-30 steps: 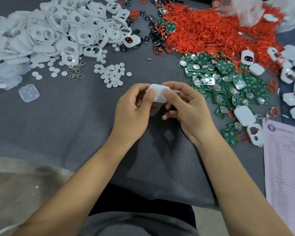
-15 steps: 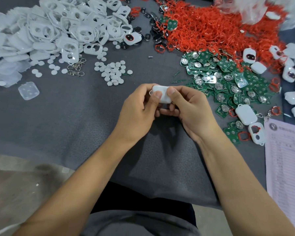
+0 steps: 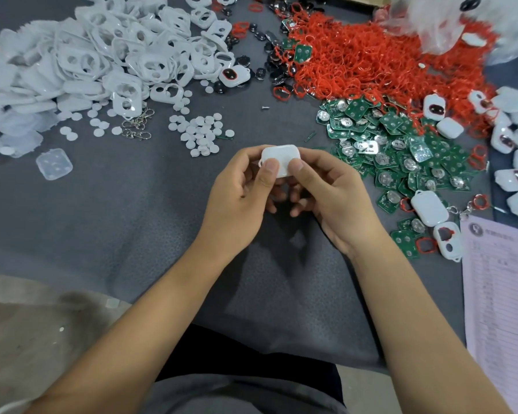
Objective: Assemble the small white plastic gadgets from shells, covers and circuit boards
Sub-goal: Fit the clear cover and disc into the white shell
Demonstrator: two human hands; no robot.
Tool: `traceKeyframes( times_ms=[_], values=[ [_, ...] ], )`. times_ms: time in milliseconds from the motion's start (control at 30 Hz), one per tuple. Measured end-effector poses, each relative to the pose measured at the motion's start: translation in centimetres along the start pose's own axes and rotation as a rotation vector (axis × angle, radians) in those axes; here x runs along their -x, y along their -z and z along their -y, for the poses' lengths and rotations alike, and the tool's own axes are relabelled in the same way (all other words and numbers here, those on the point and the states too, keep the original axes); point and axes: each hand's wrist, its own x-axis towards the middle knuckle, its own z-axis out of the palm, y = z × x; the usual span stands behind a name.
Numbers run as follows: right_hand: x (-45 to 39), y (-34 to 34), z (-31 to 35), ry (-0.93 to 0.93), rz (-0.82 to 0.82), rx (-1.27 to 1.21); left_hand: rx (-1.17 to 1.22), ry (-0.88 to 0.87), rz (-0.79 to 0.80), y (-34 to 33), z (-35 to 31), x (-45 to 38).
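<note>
Gripping one white gadget (image 3: 279, 160), the left hand (image 3: 237, 201) and right hand (image 3: 332, 198) press thumbs on its cover.

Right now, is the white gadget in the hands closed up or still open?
Closed, as far as shows: the white gadget presents one smooth shell face, no board visible. Both thumbs press it; its underside is hidden.

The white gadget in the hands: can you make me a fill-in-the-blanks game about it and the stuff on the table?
1. Both hands, left and right, hold one white ____ between them.
2. The big pile of thin rings is the colour ____.
3. The circuit boards are the colour ____.
4. The printed paper lies on the person's ____ side.

Missing words: gadget; red; green; right
</note>
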Motion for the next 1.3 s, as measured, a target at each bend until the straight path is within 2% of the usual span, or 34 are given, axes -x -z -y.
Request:
traceKeyframes(
  times_ms=[167, 367, 600, 733, 833, 900, 1000, 1100, 1233, 1300],
  values=[
    [0.1, 0.0, 0.3, 0.022, 0.020, -0.056, 0.054, -0.050, 0.024, 0.0, -0.3, 0.0],
    [-0.1, -0.1, 0.6, -0.123, -0.002, -0.139, 0.076, -0.016, 0.016, 0.3, 0.0, -0.1],
    [0.1, 0.0, 0.5, -0.030, -0.008, -0.122, 0.103, 0.007, 0.047, 0.4, -0.5, 0.0],
    [-0.1, -0.4, 0.7, -0.015, -0.092, -0.168, 0.001, 0.000, 0.021, 0.1, -0.3, 0.2],
    [0.1, -0.6, 0.8, -0.005, -0.035, -0.060, -0.061, -0.004, 0.065, 0.0, -0.4, 0.3],
    [0.3, -0.9, 0.8, -0.003, -0.054, -0.033, -0.131, -0.004, 0.112, -0.1, -0.3, 0.4],
    [-0.3, -0.6, 1.3, -0.027, -0.155, -0.219, -0.178, -0.004, 0.106, -0.4, -0.4, 0.7],
    [-0.8, 1.0, 2.2, -0.004, -0.167, -0.447, -0.112, 0.020, 0.076, -0.4, -0.7, 0.6],
    [-0.8, 2.1, 2.2, -0.057, -0.216, -0.547, -0.118, 0.040, 0.073, -0.3, -0.8, 0.5],
    [-0.7, 2.0, 2.1, -0.093, -0.195, -0.509, -0.135, 0.042, 0.083, -0.2, -0.7, 0.6]
  ],
)
